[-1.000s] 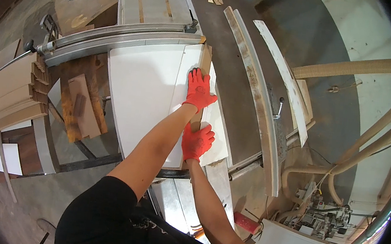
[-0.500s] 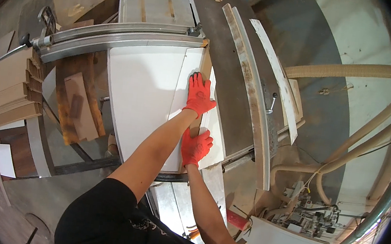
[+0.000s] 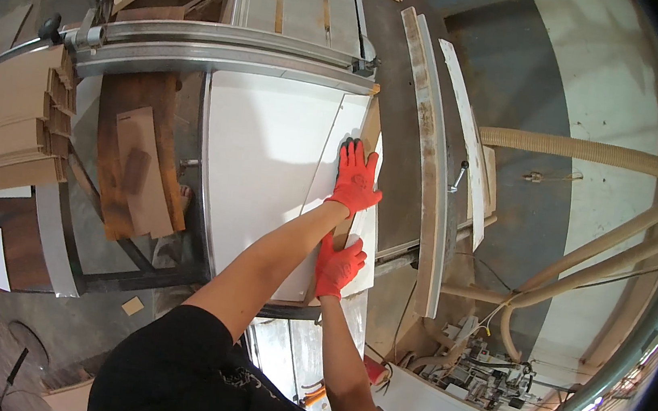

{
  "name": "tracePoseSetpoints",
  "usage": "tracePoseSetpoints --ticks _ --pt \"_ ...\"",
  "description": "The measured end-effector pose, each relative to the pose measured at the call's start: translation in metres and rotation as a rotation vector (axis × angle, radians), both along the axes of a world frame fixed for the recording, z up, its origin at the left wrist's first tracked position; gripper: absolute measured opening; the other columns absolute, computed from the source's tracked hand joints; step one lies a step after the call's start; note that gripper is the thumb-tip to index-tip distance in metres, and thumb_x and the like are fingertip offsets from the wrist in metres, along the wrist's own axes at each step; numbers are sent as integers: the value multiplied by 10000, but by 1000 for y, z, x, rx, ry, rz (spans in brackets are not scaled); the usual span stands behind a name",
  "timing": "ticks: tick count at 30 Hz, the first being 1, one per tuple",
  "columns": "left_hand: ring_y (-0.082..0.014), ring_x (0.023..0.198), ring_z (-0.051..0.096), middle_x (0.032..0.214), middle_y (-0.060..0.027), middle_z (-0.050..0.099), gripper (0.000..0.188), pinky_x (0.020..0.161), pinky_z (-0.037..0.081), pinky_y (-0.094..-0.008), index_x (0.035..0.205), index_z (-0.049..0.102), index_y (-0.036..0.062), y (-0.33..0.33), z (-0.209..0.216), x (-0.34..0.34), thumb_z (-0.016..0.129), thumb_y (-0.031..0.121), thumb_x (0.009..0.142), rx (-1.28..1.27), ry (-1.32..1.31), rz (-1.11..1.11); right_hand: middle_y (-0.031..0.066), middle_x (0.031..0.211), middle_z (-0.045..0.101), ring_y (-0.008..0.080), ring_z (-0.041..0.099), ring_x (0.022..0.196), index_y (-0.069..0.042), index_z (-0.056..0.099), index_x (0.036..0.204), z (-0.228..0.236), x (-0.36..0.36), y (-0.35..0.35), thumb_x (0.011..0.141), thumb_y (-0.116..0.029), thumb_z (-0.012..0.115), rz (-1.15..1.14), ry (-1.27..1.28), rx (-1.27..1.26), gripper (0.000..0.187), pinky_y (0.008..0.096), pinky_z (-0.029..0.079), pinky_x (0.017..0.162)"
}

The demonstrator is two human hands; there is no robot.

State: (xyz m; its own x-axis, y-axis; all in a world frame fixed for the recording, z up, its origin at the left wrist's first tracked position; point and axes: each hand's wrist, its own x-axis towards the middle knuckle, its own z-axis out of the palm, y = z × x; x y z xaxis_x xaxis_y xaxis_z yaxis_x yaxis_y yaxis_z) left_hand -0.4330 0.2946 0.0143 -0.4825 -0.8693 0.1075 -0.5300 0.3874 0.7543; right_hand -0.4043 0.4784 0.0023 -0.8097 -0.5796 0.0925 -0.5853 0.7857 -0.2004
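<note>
Two red gloves with dark fingertips cover my hands. My left hand lies flat with fingers stretched forward on a narrow brown board along the right side of a large white panel. Closer to me, my right hand straddles the board's near part, thumb on the left and fingers on the right. The panel rests on a saw-table carriage, its far edge against a metal crosscut fence. White material shows just right of the board. The board's underside is hidden.
Right of the panel, a long rip fence crosses the dark machine table, with a white strip beyond it. Stacked brown boards stand at left. Ribbed hoses and another machine are at right.
The whole view has shifted, so the panel, fences and hands appear farther right and slightly lower. Both hands stay in nearly the same place on the board.
</note>
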Motion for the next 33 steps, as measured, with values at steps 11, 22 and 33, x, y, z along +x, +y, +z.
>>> tracePoseSetpoints --ticks 11,22,33 --pt "-471 1190 481 1300 -276 480 902 978 412 -590 1466 278 20 -24 41 -27 725 374 767 652 205 351 227 1358 514 444 479 1247 -107 603 1247 9 14 14 816 -234 823 233 59 -276 501 565 417 1035" --pt "-265 850 688 1045 -154 702 421 713 560 -420 1087 675 28 -63 43 29 733 319 788 757 601 117 219 1137 648 394 614 1015 27 594 1220 8 25 12 818 -184 843 336 14 -494 517 504 497 930" --pt "-138 849 640 969 -71 688 234 739 518 -301 1120 649 -7 8 209 314 698 119 930 164 1161 398 89 1054 620 241 578 968 -24 548 1093 67 92 51 825 -23 814 648 -598 -896 377 370 498 867"
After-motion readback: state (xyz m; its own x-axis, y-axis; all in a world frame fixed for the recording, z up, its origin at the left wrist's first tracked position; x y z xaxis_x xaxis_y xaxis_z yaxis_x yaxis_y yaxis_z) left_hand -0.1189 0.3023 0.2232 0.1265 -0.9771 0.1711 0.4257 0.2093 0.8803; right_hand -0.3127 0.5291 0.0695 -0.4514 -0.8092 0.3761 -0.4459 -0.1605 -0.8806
